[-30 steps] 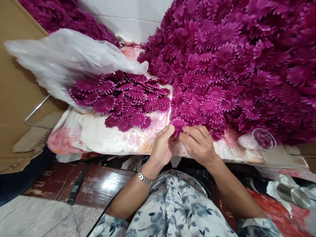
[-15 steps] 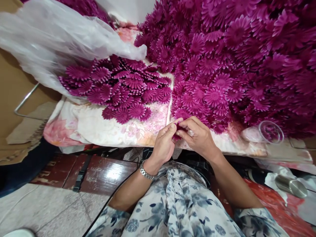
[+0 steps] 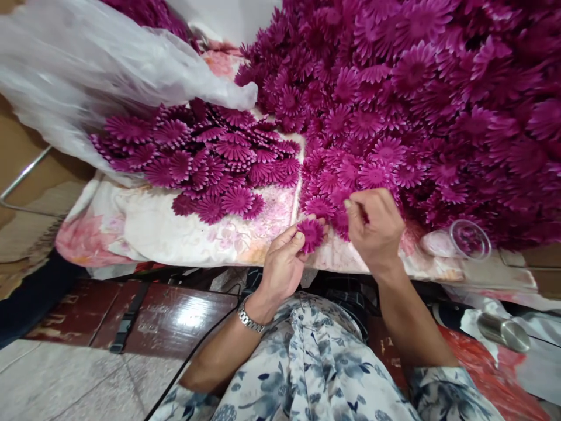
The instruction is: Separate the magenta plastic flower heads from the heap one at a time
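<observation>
My left hand (image 3: 283,263), with a metal watch on its wrist, pinches a small magenta fabric flower (image 3: 310,233) between thumb and fingertips just above the floral cloth (image 3: 149,225). My right hand (image 3: 377,225) is apart from it now, fingers curled and pinching at the near edge of the big heap of magenta flowers (image 3: 416,105). What the right fingers grip is hidden among the petals. A flatter, neater pile of the same flowers (image 3: 205,155) lies to the left on the cloth.
A clear plastic bag (image 3: 87,76) lies over the left pile's far side. A small clear cup (image 3: 468,240) lies on its side at the right. Cardboard (image 3: 26,234) is at the left, a steel cylinder (image 3: 502,332) at lower right, a brown board (image 3: 144,318) below.
Both hands held one flower together before. My right hand has let go and moved up and right into the heap, while my left hand keeps the flower.
</observation>
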The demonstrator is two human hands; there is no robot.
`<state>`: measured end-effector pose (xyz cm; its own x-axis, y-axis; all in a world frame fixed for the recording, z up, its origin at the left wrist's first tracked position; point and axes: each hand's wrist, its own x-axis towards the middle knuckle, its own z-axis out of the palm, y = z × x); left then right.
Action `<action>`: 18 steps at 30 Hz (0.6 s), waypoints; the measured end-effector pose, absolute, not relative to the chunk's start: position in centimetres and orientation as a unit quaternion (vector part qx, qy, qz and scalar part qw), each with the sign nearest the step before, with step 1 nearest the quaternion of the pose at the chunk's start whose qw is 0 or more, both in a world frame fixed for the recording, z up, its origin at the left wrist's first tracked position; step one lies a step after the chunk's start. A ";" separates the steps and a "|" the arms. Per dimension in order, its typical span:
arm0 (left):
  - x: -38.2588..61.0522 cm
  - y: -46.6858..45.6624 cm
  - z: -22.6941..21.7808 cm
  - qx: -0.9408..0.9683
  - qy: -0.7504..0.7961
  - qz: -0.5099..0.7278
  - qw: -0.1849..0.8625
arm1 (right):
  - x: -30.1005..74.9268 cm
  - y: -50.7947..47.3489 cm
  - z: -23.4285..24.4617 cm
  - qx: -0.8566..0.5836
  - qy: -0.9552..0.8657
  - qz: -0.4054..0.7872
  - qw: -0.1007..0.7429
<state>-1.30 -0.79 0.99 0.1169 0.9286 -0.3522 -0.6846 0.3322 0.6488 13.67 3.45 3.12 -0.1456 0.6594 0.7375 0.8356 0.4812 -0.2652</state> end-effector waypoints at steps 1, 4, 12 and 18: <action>-1.3 -0.8 1.1 0.163 0.362 0.549 0.735 | 14.4 4.3 3.9 -0.512 -0.736 -0.131 0.423; -1.3 -0.7 1.3 0.156 0.345 0.544 0.749 | 16.4 6.3 6.1 -0.550 -0.721 -0.159 0.390; -0.8 -0.2 1.3 0.134 0.338 0.553 0.750 | 13.6 2.1 4.2 -0.448 -0.817 0.011 0.364; -0.3 -0.5 1.1 0.152 0.348 0.527 0.760 | 12.2 1.1 1.5 -0.437 -0.833 0.083 0.329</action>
<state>-0.27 -0.53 1.06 0.2018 0.9075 -0.3684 -0.6955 0.3976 0.5984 12.23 1.13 1.53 -0.4015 0.7825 0.4760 0.6725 0.6047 -0.4268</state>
